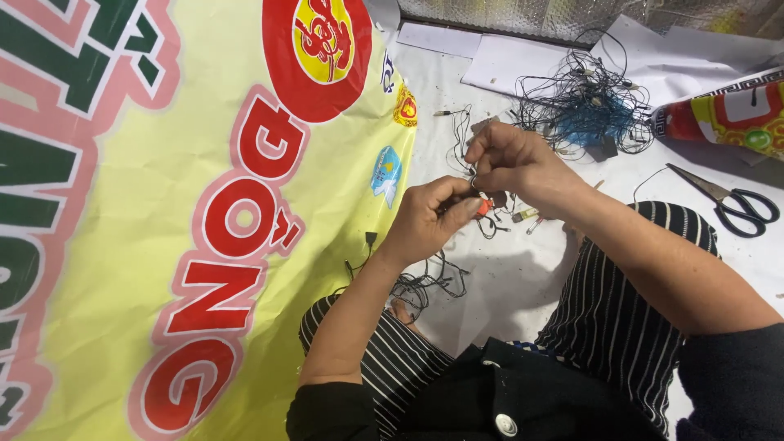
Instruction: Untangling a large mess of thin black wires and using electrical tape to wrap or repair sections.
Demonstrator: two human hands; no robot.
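Note:
My left hand [429, 219] and my right hand [510, 163] meet over a white sheet, both pinching a thin black wire [461, 139] that carries a small orange part [485, 207]. The wire loops up from between my fingers and trails down to a loose coil [425, 286] near my left wrist. A few small connectors [524, 216] lie just under my right hand. I sit cross-legged in striped trousers [604, 327].
A tangle of black and blue wires [588, 110] lies behind my hands. Black-handled scissors [731, 204] rest at the right, near a colourful packet [723, 114]. A large yellow printed banner [163, 220] covers the left side. White paper sheets [506, 61] lie at the back.

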